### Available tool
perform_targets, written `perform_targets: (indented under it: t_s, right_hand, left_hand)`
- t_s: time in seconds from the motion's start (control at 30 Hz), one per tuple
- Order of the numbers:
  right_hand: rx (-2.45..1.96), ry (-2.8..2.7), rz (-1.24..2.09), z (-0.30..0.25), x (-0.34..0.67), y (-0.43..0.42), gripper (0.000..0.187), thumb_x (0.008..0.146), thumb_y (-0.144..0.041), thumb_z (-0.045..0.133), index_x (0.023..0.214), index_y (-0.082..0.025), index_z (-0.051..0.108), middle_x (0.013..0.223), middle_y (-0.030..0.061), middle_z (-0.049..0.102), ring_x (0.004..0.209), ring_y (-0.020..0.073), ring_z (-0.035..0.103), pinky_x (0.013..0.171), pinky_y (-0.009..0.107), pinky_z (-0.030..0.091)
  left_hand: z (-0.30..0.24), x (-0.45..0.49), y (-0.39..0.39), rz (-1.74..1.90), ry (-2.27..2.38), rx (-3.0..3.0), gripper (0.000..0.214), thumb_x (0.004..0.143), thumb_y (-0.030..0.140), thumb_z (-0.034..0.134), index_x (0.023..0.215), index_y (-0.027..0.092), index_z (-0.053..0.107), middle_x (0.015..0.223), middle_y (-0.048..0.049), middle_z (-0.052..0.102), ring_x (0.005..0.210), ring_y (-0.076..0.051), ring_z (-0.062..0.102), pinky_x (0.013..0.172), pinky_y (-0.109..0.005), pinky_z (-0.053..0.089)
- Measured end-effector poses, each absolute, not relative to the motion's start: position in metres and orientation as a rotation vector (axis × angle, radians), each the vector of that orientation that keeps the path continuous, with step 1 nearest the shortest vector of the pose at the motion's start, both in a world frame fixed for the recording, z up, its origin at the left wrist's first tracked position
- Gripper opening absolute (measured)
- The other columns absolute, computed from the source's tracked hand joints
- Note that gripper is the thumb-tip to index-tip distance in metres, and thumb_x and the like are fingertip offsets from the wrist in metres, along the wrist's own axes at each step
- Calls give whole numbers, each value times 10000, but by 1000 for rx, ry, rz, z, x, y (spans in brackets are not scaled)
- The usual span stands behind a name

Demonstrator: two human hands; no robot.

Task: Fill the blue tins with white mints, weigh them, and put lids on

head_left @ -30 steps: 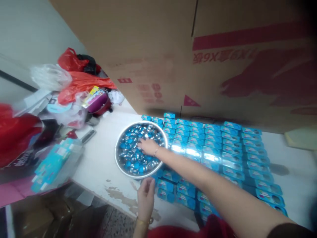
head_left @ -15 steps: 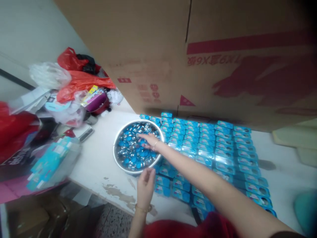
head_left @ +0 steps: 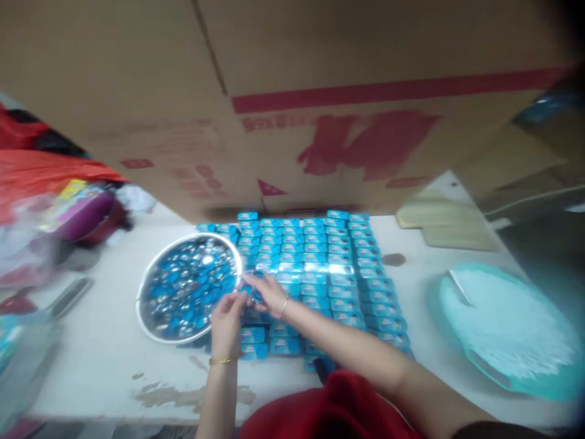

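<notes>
A round metal bowl [head_left: 142, 305] holds a heap of small round silver-and-blue pieces [head_left: 192, 289]. Just off the bowl's right rim, my two hands meet. My right hand [head_left: 269, 294] curls around a few of these small pieces, blurred between its fingers. My left hand [head_left: 227, 314] has thumb and fingertips pinched together against the right fingers; what they hold, if anything, is too small and smeared to tell. Under and beyond the hands stand rows of blue printed packs [head_left: 315, 256] with clear fronts.
Behind the packs rises a large cardboard box [head_left: 356, 79]. At right a turquoise basin [head_left: 491, 378] contains white material and a scoop-like handle. Pale flat boards [head_left: 457, 236] lie at the back right. Plastic bags [head_left: 41, 177] and a purple item [head_left: 86, 216] crowd the left.
My right hand has come out of the bowl with small pieces and met my left hand beside the rim. The view has swung right, bringing the turquoise basin fully in.
</notes>
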State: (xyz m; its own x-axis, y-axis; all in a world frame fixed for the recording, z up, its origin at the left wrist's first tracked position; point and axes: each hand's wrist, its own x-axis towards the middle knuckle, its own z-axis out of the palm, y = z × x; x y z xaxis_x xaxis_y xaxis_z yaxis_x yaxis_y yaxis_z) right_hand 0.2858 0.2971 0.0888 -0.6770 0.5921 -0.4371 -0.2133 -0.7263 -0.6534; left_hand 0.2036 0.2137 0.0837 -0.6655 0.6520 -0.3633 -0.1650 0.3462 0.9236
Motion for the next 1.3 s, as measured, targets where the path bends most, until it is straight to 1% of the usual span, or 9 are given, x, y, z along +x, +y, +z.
perform_targets:
  t_s: [0.13,0.27,0.37,0.5,0.8,0.93,1.1,1.2,1.3]
  right_hand:
    - [-1040,-713,2132,75,350,308,397,696,-521,659,867,-164,623,834,16,656,422,44,483,268,148,221]
    - [-1198,-569,1982,59,428,322,397,661,-514,690,821,-165,589,702,-20,604,398,36,435,275,144,170]
    - [-1262,-511,1967,49,485,328,391,656,-510,697,774,-157,576,642,-30,556,399,38,420,286,143,144]
    - [-1264,-469,1955,40,538,333,384,702,-497,674,874,-163,599,654,-31,531,428,42,419,304,134,151]
    - [-1152,-302,2014,20,574,363,396,753,-508,633,977,-183,616,673,-18,530,445,56,433,310,142,158]
    - [-1122,-213,2029,15,577,377,385,749,-509,633,961,-189,618,654,-17,539,423,57,415,304,153,149]
    - [-1007,-97,2073,7,575,388,361,756,-506,631,928,-188,611,650,-27,537,419,48,410,310,153,145]
    - [-937,-54,2117,5,574,392,355,763,-507,627,906,-183,605,655,-26,540,427,49,420,318,151,135]
    - [-906,-37,2146,7,575,395,355,769,-515,616,878,-178,595,649,-23,541,431,52,420,321,152,125]
  left_hand:
    - [65,251,238,1423,1852,426,215,655,345,666,701,171,548,562,60,526,544,-89,481,543,-198,362]
    - [51,293,278,1351,1860,580,217,660,342,630,708,191,481,542,63,505,538,-117,529,534,-213,393]
    - [39,322,324,1074,1890,966,183,694,337,581,752,194,483,613,39,544,566,-120,543,544,-216,411]
    - [20,359,401,627,1933,1440,134,770,322,506,739,192,513,641,14,561,610,-130,541,595,-229,406]
    - [-1,400,540,5,2040,1636,137,738,289,589,722,155,614,820,-131,672,815,-239,621,671,-288,406]
    - [-9,403,564,-259,2001,1653,210,687,351,660,700,141,650,830,-164,691,840,-269,644,684,-287,424]
    - [-9,403,574,-454,2001,1662,362,680,449,677,840,124,671,923,-190,692,903,-296,646,717,-295,441]
    - [-1,406,569,-490,2021,1700,395,708,476,654,872,117,669,1020,-217,664,963,-332,625,742,-323,445]
    - [12,410,549,-367,2023,1786,322,766,424,610,895,135,664,991,-187,667,945,-302,622,758,-324,445]
